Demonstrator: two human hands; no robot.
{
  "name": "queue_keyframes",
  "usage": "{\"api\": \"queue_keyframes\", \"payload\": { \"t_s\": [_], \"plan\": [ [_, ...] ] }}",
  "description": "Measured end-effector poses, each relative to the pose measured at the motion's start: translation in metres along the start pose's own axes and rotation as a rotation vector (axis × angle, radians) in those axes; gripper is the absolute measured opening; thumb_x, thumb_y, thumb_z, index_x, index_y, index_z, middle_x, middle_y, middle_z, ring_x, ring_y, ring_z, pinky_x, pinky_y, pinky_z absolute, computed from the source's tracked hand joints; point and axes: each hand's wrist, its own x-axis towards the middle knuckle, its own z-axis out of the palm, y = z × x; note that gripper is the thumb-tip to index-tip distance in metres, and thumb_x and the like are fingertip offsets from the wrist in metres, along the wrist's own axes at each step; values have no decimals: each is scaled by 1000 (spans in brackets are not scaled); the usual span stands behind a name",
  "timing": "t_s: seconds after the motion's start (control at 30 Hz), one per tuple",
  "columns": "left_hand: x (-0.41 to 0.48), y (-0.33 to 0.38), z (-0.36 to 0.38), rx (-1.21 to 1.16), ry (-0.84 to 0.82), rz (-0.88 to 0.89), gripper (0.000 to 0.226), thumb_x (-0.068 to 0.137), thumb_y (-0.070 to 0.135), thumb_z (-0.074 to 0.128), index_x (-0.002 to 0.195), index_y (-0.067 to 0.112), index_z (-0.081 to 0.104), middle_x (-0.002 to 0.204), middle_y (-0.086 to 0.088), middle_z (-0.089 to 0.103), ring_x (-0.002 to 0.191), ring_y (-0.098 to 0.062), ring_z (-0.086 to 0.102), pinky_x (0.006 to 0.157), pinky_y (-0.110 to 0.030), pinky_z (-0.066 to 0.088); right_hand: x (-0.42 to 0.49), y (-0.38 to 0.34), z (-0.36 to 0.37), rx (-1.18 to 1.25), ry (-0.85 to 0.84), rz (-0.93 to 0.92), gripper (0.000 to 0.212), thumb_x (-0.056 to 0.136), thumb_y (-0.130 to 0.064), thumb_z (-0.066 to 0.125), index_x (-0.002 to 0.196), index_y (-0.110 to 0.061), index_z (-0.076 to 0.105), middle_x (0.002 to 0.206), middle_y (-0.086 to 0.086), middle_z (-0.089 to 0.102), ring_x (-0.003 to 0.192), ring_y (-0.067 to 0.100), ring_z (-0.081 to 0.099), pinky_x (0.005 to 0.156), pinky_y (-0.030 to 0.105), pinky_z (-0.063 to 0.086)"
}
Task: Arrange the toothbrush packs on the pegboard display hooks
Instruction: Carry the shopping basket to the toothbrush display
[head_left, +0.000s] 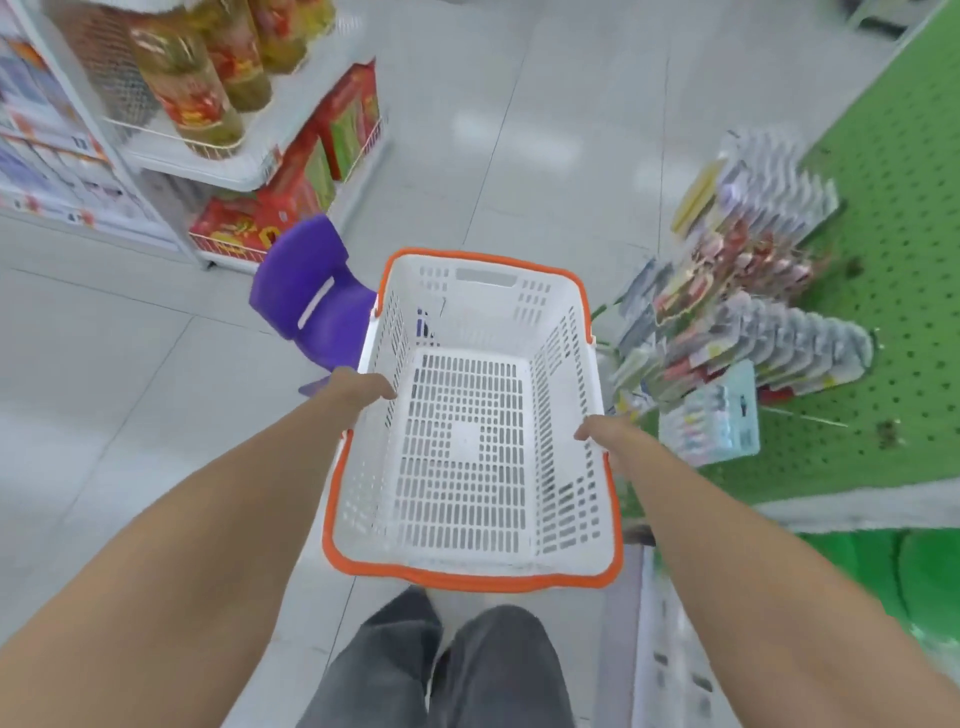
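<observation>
Fingers of left hand and right hand grip basket beside purple chair.

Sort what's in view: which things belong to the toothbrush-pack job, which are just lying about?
Job: green perforated pegboard; carded packs hanging on it; empty white slotted plastic basket with orange rim, held by left grip and right grip.
Lying about: purple plastic chair; yellow bottles with red labels on white shelf; red packets below.
</observation>
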Motion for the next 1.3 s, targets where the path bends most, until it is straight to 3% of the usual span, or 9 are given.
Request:
{"api": "queue_keyframes", "payload": {
  "t_s": [0.1,0.23,0.4,0.47,0.57,0.73,0.97,1.1,1.3],
  "plan": [
    [47,83,12,7,21,20,37,81,12,73,76,2,38,89,-11,46,77,-25,47,75,-35,40,57,-69,-26,-19,-5,7,56,89,-4,63,140,2,41,151,16,38,137,32,40,96,40,42],
    [126,176,36,2,-10,32,48,87,14,69,124,3,40,110,-9,35,99,-31,48,80,-38,38,135,-163,-56,-75,12,17,51,90,-5,61,137,4,44,146,12,42,131,32,45,86,35,41],
    [198,274,56,-25,8,-17,70,86,12,68,142,-5,30,109,-12,44,94,-30,47,82,-38,39,218,-260,-94,-153,16,23,46,95,-9,56,138,0,43,140,15,48,128,30,48,103,37,43],
    [226,309,59,-30,15,-33,74,85,16,69,143,-3,28,106,-15,47,92,-30,47,83,-40,42,248,-295,-106,-113,80,22,35,95,-9,53,129,-1,49,109,9,60,108,24,58,93,32,48],
    [276,360,66,-20,-1,-50,73,88,18,65,146,0,24,142,-21,38,116,-38,46,86,-42,42,296,-349,-118,-19,154,-3,22,94,-7,54,112,5,53,73,7,47,65,22,49,69,31,39],
    [371,433,80,12,15,-80,60,92,12,56,143,-2,27,143,-23,39,116,-41,49,82,-40,45,378,-438,-130,6,177,-9,30,91,-13,67,112,6,57,118,22,63,112,37,60,76,37,45],
    [482,490,97,-65,66,-174,50,92,7,56,136,-4,36,106,-17,47,100,-34,50,79,-39,39,507,-535,-123,-71,143,-62,31,89,-10,66,114,7,59,112,19,64,87,25,58,71,32,42],
    [554,492,120,-172,84,-259,45,90,4,56,132,-5,42,126,-18,50,101,-33,53,78,-38,39,593,-573,-101,-205,168,-93,23,83,-14,64,101,-3,55,104,15,58,89,29,58,64,31,44],
    [672,440,172,-294,61,-404,35,93,4,51,128,1,49,127,-19,53,118,-35,55,89,-43,48,721,-595,-49,-326,222,-231,35,84,-12,51,119,-6,56,118,14,56,111,34,57,91,43,52]
  ]
}}
